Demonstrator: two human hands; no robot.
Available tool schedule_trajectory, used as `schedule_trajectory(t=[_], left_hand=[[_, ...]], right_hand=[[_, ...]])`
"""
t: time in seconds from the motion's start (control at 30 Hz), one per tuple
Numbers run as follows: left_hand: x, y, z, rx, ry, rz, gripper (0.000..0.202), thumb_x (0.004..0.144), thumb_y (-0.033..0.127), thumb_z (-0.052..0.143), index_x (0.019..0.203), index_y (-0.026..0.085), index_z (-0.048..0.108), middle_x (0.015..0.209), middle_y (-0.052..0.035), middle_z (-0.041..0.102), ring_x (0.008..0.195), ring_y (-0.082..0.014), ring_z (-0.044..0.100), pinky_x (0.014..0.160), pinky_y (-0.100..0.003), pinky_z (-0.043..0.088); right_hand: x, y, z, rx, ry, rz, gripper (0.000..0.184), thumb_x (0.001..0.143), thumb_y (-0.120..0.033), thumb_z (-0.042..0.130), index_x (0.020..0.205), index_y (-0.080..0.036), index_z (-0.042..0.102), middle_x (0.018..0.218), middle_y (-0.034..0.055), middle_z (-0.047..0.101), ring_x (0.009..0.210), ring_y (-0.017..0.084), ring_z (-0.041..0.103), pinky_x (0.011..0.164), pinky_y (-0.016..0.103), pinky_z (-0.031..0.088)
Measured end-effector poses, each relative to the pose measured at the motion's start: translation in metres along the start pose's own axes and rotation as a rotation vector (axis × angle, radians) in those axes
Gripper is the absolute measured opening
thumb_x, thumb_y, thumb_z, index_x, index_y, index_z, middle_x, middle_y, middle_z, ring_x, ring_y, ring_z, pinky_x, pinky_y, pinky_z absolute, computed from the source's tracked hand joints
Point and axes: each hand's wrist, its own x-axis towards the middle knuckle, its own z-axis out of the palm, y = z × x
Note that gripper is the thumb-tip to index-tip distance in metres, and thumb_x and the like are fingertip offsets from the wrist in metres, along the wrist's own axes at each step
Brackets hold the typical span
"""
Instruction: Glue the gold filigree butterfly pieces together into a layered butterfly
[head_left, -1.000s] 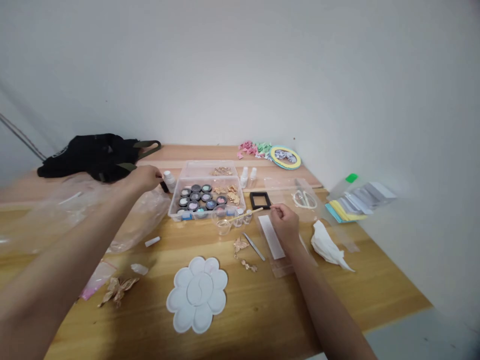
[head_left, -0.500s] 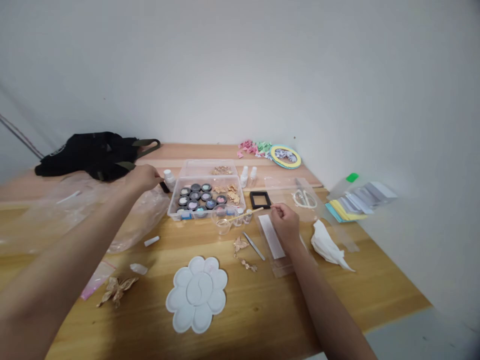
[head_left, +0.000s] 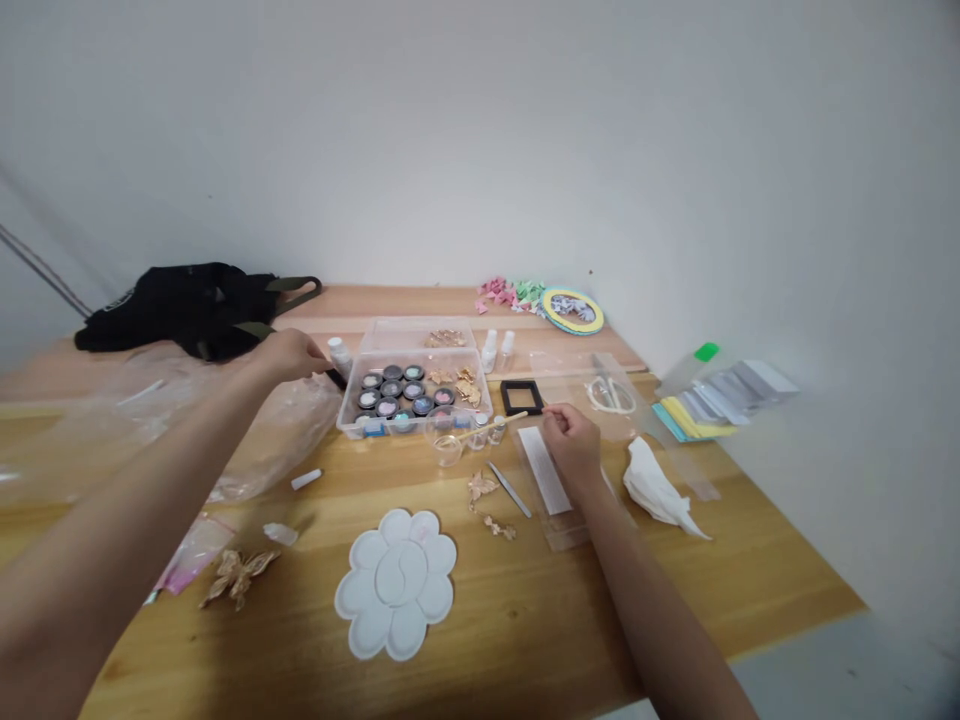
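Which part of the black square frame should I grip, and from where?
On the black square frame, probably the right bar, coming from the right: it lies flat with a thick, straight rim, the right hand is close to its near right corner, and the clear box sits close on its left.

head cam | above tabletop (head_left: pixel 525 630) | facing forward, down | wide: table near, wall (head_left: pixel 480 150) beyond

Frame (head_left: pixel 522 411) right of box (head_left: pixel 348 412)
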Motion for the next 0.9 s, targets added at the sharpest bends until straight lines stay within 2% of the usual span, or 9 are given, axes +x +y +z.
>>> schedule_trajectory(t=[0.13, 0.23, 0.37, 0.5, 0.73, 0.9], left_hand=[[0.001, 0.001, 0.003, 0.014, 0.002, 0.072, 0.035, 0.077, 0.039, 0.057, 0.091, 0.014, 0.076, 0.072, -0.0041, 0.076, 0.067, -0.0173, 0.064, 0.054, -0.021, 0.039], [0.0, 0.006, 0.004, 0.057, 0.017, 0.114, 0.03, 0.075, 0.035, 0.059, 0.09, 0.016, 0.077, 0.07, -0.0043, 0.075, 0.07, -0.0191, 0.065, 0.058, -0.023, 0.04], [-0.002, 0.013, 0.004, 0.115, 0.045, 0.172, 0.027, 0.073, 0.03, 0.061, 0.092, 0.018, 0.077, 0.084, -0.0073, 0.077, 0.08, -0.0238, 0.067, 0.063, -0.026, 0.043], [-0.004, 0.018, 0.005, 0.147, 0.059, 0.226, 0.031, 0.073, 0.025, 0.06, 0.098, 0.016, 0.076, 0.096, -0.0122, 0.076, 0.087, -0.0261, 0.067, 0.067, -0.029, 0.044], [0.001, 0.017, 0.011, 0.199, 0.103, 0.223, 0.035, 0.07, 0.017, 0.055, 0.098, 0.021, 0.075, 0.101, -0.0124, 0.075, 0.095, -0.0317, 0.065, 0.072, -0.034, 0.045], [0.003, 0.015, 0.014, 0.19, 0.12, 0.215, 0.036, 0.067, 0.016, 0.054, 0.095, 0.022, 0.076, 0.101, -0.0141, 0.075, 0.093, -0.0359, 0.066, 0.073, -0.037, 0.046]], right_hand=[[0.0, 0.002, 0.001, -0.001, 0.001, -0.002, 0.025, 0.075, -0.032, 0.049, 0.08, -0.018, 0.07, 0.063, 0.0034, 0.067, 0.054, 0.017, 0.054, 0.052, 0.027, 0.04], [0.0, 0.002, 0.002, 0.001, 0.003, -0.001, 0.026, 0.076, -0.032, 0.049, 0.081, -0.018, 0.07, 0.063, 0.0038, 0.066, 0.054, 0.017, 0.054, 0.052, 0.027, 0.04], [0.0, 0.001, 0.001, -0.002, -0.001, -0.005, 0.026, 0.075, -0.032, 0.049, 0.081, -0.018, 0.07, 0.062, 0.0032, 0.065, 0.053, 0.017, 0.054, 0.052, 0.027, 0.04], [0.0, 0.0, 0.0, -0.005, -0.003, -0.008, 0.026, 0.075, -0.032, 0.048, 0.08, -0.018, 0.069, 0.062, 0.0031, 0.066, 0.054, 0.017, 0.054, 0.053, 0.027, 0.04], [0.0, -0.001, -0.001, -0.002, -0.007, 0.0, 0.027, 0.074, -0.033, 0.048, 0.08, -0.017, 0.069, 0.063, 0.0038, 0.066, 0.054, 0.017, 0.055, 0.055, 0.027, 0.041], [0.001, 0.0, 0.0, -0.002, -0.006, 0.002, 0.028, 0.074, -0.033, 0.048, 0.081, -0.016, 0.07, 0.065, 0.0044, 0.067, 0.056, 0.017, 0.056, 0.055, 0.027, 0.041]])
